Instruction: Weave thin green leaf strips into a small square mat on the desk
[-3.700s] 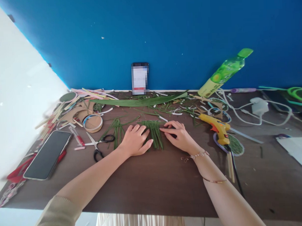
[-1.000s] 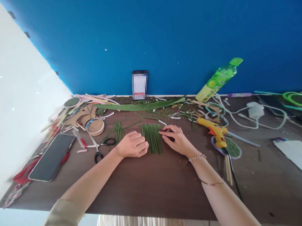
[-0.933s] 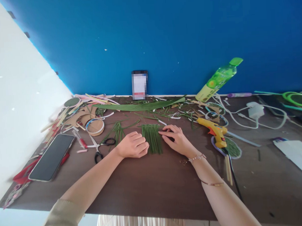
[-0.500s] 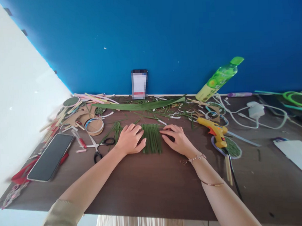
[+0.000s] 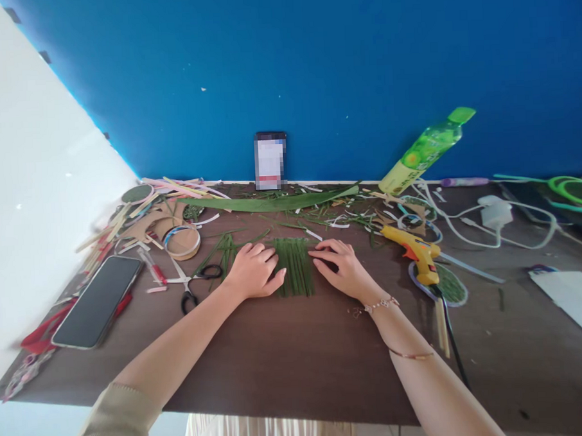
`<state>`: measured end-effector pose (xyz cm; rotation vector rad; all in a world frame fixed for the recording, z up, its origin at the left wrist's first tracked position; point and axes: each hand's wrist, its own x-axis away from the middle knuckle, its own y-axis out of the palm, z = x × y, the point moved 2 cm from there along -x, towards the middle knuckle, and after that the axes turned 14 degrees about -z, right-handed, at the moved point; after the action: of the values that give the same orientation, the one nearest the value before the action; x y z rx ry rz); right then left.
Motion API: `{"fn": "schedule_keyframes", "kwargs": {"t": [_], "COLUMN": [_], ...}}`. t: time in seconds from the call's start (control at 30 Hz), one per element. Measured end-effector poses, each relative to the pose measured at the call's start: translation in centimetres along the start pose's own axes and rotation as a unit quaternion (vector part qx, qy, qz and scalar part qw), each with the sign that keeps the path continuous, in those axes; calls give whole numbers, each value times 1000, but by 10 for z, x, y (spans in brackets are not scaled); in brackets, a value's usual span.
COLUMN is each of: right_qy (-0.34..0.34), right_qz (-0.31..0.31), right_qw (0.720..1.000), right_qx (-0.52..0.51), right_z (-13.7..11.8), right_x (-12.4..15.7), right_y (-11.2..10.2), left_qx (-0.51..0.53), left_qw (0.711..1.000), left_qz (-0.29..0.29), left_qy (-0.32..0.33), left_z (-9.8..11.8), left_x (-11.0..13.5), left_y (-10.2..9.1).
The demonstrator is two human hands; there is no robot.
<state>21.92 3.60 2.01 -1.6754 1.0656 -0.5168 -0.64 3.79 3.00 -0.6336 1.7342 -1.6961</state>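
A row of narrow green leaf strips [image 5: 294, 269] lies side by side on the brown table, between my two hands. My left hand [image 5: 255, 270] rests palm down over the row's left edge, fingers bent a little and thumb apart, touching the strips. On the other side, my right hand [image 5: 340, 267] has its fingertips and thumb at the right edge, spread apart with nothing held between them. More loose green strips [image 5: 226, 246] lie just left of my left hand, and black-handled scissors [image 5: 190, 283] lie open beyond them.
A phone [image 5: 98, 302] and a tape roll [image 5: 181, 242] lie left. Leaf scraps and a long leaf [image 5: 271, 203] run along the back, below an upright phone [image 5: 270, 161]. Right are a yellow glue gun [image 5: 421, 257], a leaning bottle [image 5: 427, 151] and a white charger [image 5: 494, 213].
My left thumb has shifted slightly to the right over the strips. The right hand holds nearly the same pose, and the view has moved a little.
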Motion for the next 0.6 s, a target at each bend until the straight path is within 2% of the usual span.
{"fn": "schedule_keyframes", "kwargs": {"t": [0.6], "right_qy": [0], "right_qz": [0], "right_qw": [1000], "right_qx": [-10], "right_z": [4], "right_x": [1], "right_y": [3], "left_qx": [-1], "left_qw": [1000], "left_qz": [6], "left_qy": [-3], "left_z": [0], "left_x": [0], "left_y": [1]}}
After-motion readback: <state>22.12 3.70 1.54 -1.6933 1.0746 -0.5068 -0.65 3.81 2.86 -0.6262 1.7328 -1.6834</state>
